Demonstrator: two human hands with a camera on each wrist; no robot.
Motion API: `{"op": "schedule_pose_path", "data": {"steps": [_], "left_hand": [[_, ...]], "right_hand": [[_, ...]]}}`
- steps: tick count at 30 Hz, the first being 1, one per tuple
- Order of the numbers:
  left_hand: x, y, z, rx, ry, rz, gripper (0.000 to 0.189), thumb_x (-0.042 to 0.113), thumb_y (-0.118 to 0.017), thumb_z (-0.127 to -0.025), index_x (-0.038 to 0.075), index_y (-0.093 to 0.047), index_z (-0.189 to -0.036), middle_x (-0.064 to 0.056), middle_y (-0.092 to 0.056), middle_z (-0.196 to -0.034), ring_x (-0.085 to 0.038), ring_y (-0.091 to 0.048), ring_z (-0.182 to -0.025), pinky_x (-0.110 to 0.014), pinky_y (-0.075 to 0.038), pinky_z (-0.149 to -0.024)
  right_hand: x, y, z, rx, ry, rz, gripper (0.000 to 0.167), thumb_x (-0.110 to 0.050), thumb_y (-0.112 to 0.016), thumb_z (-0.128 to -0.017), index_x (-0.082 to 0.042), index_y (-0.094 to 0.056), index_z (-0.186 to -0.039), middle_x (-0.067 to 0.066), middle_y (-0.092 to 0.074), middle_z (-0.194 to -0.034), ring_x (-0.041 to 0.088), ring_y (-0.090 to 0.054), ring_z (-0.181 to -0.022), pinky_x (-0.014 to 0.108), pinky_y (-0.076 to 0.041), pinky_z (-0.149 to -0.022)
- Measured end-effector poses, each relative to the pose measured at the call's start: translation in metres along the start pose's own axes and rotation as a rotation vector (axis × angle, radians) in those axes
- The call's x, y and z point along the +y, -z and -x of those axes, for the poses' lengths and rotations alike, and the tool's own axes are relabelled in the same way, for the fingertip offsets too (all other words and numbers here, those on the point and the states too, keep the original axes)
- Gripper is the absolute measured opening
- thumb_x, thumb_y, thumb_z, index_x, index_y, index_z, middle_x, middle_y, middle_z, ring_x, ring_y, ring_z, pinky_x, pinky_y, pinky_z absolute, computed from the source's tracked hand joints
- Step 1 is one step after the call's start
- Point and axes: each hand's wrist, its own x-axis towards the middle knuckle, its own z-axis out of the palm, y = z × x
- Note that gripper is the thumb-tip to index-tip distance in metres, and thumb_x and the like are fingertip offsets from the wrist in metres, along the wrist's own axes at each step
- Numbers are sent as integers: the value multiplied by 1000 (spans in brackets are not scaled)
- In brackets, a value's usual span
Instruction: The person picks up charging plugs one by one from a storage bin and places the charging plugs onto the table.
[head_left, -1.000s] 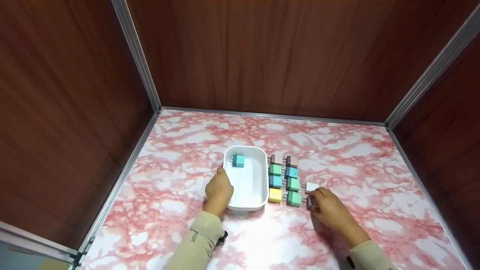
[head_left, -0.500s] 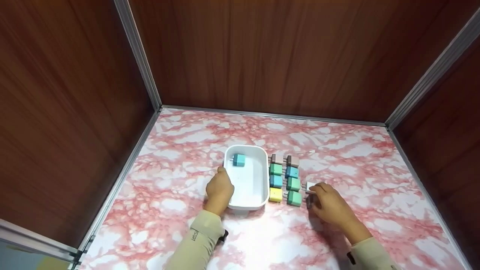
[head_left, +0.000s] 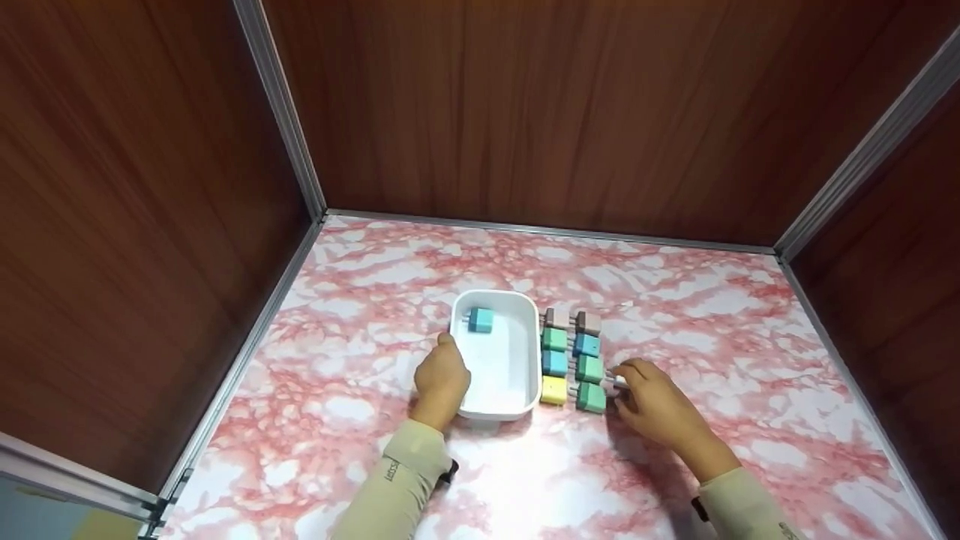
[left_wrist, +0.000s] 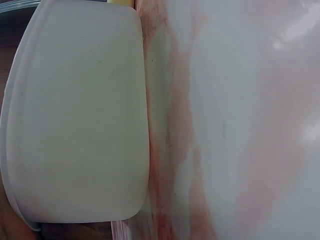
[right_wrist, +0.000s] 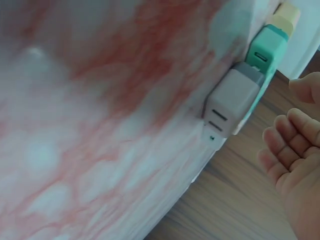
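My left hand point(head_left: 441, 379) grips the left rim of a white plastic tray point(head_left: 499, 364). In the tray's far left corner lies a teal charger plug point(head_left: 481, 320). My right hand point(head_left: 660, 409) is over the rightmost charger plugs and largely hides them in the head view; part of a white charger plug point(head_left: 616, 382) shows under its fingers. The right wrist view has the thumb and loosely bent fingers apart, beside a pinkish-grey charger plug point(right_wrist: 232, 102) with two slots. Behind that stand a green charger plug point(right_wrist: 267, 48) and a yellow one point(right_wrist: 285, 20).
Two columns of charger plugs stand right of the tray, including a yellow plug point(head_left: 553, 390), a blue plug point(head_left: 555, 363) and a green plug point(head_left: 592, 397). Brown wood-grain panels point(head_left: 525, 112) enclose the red-and-white marbled table point(head_left: 375, 330) at the back and sides.
My right hand has shifted slightly forward and now covers more of the white charger plug and the dark one near it. The left hand keeps its hold on the tray.
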Motion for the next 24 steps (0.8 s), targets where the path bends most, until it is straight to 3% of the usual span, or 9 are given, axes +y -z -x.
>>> {"op": "schedule_pose_path", "data": {"steps": [7, 14, 24], "left_hand": [[1, 3, 3, 4, -21, -20, 35, 6, -67, -88, 1, -55, -121, -15, -76, -91, -33, -75, -80, -48, -58, -64], [2, 4, 3, 3, -13, -20, 34, 6, -66, -88, 1, -54, -120, -15, -76, -91, -33, -74, -80, -48, -57, -64], [1, 2, 3, 22, -14, -16, 35, 7, -67, -88, 1, -55, -120, -15, -75, -91, -33, -74, -79, -48, -57, -65]], "right_hand": [[-7, 2, -15, 32, 23, -11, 46, -8, -84, -80, -2, -65, -122, 11, -62, -120, 28, -62, -110, 47, -52, -95], [-13, 6, -27, -1, 4, -3, 48, -10, -82, -82, -2, -64, -125, 12, -61, -124, 29, -61, -114, 48, -51, -98], [-19, 6, -45, -15, 48, -12, 49, -13, -81, -86, -2, -62, -129, 13, -59, -127, 30, -62, -115, 47, -53, -95]]}}
